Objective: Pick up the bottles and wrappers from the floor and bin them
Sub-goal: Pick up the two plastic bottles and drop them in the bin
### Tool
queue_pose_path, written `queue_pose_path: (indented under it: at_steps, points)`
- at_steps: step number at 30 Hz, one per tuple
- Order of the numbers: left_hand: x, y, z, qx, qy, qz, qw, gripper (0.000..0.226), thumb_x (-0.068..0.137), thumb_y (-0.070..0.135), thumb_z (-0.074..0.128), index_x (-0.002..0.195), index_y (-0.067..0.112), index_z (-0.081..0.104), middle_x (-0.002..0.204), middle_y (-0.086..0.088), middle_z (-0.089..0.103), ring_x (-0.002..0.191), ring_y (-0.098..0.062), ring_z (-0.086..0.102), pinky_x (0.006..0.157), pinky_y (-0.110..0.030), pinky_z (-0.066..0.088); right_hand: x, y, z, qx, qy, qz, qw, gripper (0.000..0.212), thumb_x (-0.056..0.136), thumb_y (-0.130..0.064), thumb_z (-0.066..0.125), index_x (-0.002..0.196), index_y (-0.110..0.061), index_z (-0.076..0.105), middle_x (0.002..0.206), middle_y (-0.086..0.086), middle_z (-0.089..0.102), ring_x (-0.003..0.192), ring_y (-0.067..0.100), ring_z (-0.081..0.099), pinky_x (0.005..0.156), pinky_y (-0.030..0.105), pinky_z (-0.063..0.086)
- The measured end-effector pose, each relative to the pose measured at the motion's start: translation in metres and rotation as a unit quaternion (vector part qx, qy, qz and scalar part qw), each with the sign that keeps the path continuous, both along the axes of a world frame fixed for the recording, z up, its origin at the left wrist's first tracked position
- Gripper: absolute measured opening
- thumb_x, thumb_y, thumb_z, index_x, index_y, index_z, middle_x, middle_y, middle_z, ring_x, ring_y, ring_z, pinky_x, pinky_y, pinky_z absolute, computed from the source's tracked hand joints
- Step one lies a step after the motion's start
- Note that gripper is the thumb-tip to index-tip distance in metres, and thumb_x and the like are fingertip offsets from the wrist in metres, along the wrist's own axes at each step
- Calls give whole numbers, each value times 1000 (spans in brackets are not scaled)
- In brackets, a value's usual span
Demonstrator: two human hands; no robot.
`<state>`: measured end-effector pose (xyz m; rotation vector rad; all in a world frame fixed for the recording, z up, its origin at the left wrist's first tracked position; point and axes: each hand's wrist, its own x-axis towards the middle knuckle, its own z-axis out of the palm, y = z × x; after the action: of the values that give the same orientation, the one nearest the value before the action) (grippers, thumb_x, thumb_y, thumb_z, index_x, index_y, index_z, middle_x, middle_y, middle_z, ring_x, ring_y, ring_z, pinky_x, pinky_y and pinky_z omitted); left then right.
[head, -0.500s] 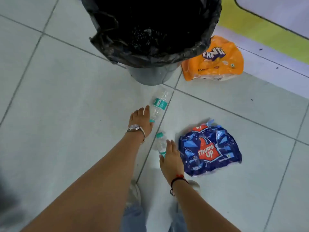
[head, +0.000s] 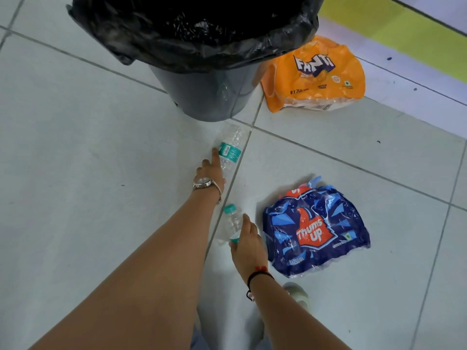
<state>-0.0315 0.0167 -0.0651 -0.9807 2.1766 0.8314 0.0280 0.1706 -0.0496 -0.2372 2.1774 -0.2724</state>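
Two clear plastic bottles with teal labels lie on the tiled floor. My left hand (head: 211, 170) closes around the lower part of the far bottle (head: 231, 145), which points at the bin. My right hand (head: 249, 245) grips the near bottle (head: 231, 222), whose teal cap points away from me. A blue Thums Up wrapper (head: 314, 229) lies just right of my right hand. An orange Fanta wrapper (head: 316, 77) rests beside the grey bin (head: 209, 97), which has a black liner (head: 192, 34).
White floor tiles (head: 88, 147) with dark grout lines spread all around. A yellow and white band (head: 404, 29) runs along the top right. My shoe (head: 298, 294) shows below my right arm.
Both hands have gone from resting by the bottles to curling around them. My left hand has reached further along the far bottle, and the view has shifted closer.
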Motion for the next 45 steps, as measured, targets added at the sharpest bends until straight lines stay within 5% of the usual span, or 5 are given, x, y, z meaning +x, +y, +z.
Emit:
queue_pose_path:
  at_steps: [12, 18, 24, 35, 45]
  points:
    - [15, -15, 15, 18, 36, 71, 997, 60, 93, 5, 45, 143, 18, 14, 133, -22, 36, 105, -37, 53, 88, -42, 46, -8, -11, 15, -18, 30, -51, 998, 68, 92, -21, 51, 144, -14, 8, 144, 12, 34, 124, 27, 45, 99, 38, 46]
    - [43, -17, 88, 36, 118, 228, 966, 41, 89, 58, 36, 97, 18, 38, 109, -21, 60, 93, -35, 60, 91, -49, 48, -27, -26, 81, -43, 72, -92, 992, 67, 91, -22, 52, 144, -14, 11, 144, 13, 35, 125, 30, 44, 96, 43, 49]
    - [53, -13, 195, 64, 90, 225, 968, 62, 91, -3, 45, 143, 13, 15, 137, -26, 31, 112, -37, 46, 80, -27, 38, -71, -44, 176, -85, 122, -139, 979, 67, 90, -18, 54, 143, -11, 14, 143, 17, 38, 123, 35, 46, 93, 48, 50]
    - [-5, 0, 342, -53, 292, 406, 864, 72, 82, -21, 42, 142, 11, 19, 123, -27, 46, 101, -38, 54, 92, -34, 41, -168, -87, 321, -211, 250, -110, 939, 67, 85, -20, 60, 141, -12, 26, 139, 19, 39, 111, 37, 51, 85, 43, 50]
    - [-94, -145, 290, -64, 149, 230, 960, 75, 89, 21, 56, 145, 11, 7, 129, -29, 48, 114, -43, 49, 93, -45, 43, -241, -196, 275, -213, 197, -97, 952, 67, 90, -30, 53, 142, -8, 16, 142, 20, 32, 118, 40, 48, 87, 45, 47]
